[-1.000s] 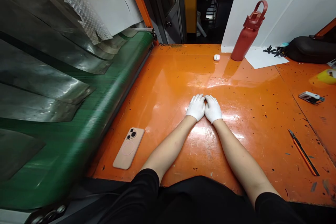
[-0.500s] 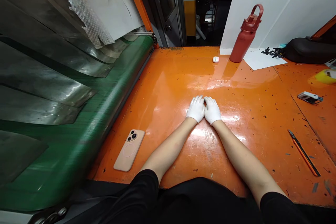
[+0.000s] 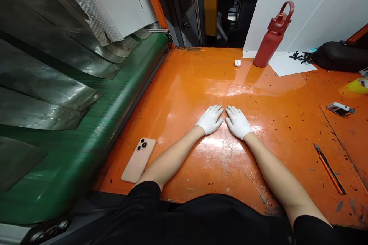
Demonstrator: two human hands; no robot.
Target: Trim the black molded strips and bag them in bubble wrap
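Observation:
My left hand [image 3: 211,119], in a white glove, lies flat on the glossy orange table [image 3: 189,88] with its fingers stretched out. Beside it my right hand [image 3: 238,122], gloved in white too, rests palm down with fingers extended. A narrow gap separates the two hands, and neither holds anything. A pink phone [image 3: 139,160] lies face down to the left of my left forearm. Over on the right, an orange and black utility knife [image 3: 329,168] lies on the tabletop.
A green conveyor belt [image 3: 115,111] carrying grey sheets [image 3: 51,80] runs along the left. Toward the back stand a red bottle [image 3: 270,42] and a small white case [image 3: 237,63]. A small white device [image 3: 340,108], a yellow object [image 3: 357,86] and a black case [image 3: 339,55] are at right.
My hands have moved apart from touching each other, and the wrists have swung outward. The camera view has shifted slightly; the conveyor belt is blurred.

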